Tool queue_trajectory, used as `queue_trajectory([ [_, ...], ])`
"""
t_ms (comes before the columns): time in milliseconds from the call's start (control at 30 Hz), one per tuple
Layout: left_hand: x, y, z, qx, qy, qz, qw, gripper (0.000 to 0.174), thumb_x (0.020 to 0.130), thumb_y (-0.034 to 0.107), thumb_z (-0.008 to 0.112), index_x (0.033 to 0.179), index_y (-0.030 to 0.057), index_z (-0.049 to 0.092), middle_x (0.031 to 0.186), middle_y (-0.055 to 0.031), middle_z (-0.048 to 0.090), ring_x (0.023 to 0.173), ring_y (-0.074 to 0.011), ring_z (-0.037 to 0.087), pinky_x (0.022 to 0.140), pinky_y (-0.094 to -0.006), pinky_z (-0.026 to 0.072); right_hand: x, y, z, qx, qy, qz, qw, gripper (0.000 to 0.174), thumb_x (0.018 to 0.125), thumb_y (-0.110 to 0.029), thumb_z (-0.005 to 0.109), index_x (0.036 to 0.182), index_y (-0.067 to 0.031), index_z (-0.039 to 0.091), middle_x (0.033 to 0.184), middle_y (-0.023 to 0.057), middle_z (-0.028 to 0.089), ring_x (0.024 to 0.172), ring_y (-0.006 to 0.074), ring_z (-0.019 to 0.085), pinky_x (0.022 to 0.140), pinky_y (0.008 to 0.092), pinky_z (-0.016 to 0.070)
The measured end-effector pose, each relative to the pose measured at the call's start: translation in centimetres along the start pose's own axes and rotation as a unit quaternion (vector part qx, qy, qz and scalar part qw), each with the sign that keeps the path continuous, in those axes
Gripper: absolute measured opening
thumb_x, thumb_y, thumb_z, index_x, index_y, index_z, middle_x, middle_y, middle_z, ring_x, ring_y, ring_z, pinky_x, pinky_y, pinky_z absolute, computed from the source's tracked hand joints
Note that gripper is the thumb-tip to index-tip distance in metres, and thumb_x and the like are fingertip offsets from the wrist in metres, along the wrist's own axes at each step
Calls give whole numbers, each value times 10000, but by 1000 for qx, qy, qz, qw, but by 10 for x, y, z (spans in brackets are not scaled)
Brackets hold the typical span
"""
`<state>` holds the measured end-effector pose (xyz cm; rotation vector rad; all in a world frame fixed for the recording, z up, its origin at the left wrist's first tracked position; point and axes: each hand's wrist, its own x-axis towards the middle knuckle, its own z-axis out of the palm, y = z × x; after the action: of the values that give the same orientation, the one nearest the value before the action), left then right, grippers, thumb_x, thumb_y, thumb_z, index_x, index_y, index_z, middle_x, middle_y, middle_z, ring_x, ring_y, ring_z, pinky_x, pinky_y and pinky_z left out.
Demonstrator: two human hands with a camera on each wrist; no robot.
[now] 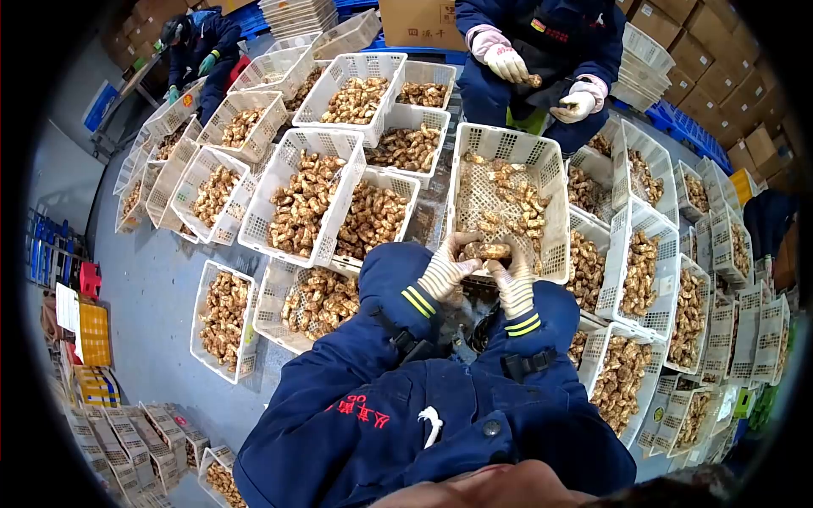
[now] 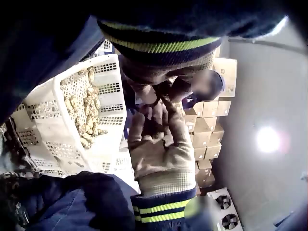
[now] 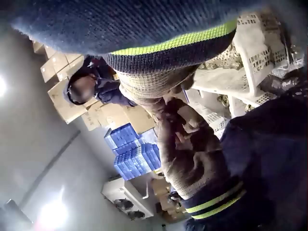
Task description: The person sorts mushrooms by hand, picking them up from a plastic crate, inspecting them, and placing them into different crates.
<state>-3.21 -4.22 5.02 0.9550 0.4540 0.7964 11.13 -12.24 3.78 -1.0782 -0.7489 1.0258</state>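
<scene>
My own sleeves eat most of both wrist views, so the brown knobbly piece (image 1: 484, 251) only really shows from the head cam. It's held over the near edge of the tilted white crate (image 1: 508, 146), with left hand (image 1: 445, 269) and right hand (image 1: 514, 279) both curled round it, gloves touching. Left wrist cam mostly gives me the right glove's back plus the crate's inside. Right wrist cam shows the left glove, with the piece buried in fingers. Full crates (image 1: 301, 203) pack both sides and ahead, and a seated worker (image 1: 542, 51) is just beyond. Bare floor (image 1: 152, 279) only off to the left.
</scene>
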Motion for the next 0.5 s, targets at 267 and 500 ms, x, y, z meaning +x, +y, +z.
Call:
queue_trajectory([
  [267,3,-12,10,299,20,228,926,339,759,82,728,1049,55,553,1170,-130,586,1142,-275,535,977,-378,430,7,28,3,256,-2,74,964,407,914,-199,606,1281,-86,472,1144,45,561,1009,156,551,887,297,468],
  [500,9,20,23,554,-26,371,745,316,619,62,716,912,79,600,992,-89,619,1032,-335,567,909,-454,450,2,17,5,393,-33,180,901,565,874,-311,651,1321,-39,437,1225,82,551,1124,224,539,976,350,456],
])
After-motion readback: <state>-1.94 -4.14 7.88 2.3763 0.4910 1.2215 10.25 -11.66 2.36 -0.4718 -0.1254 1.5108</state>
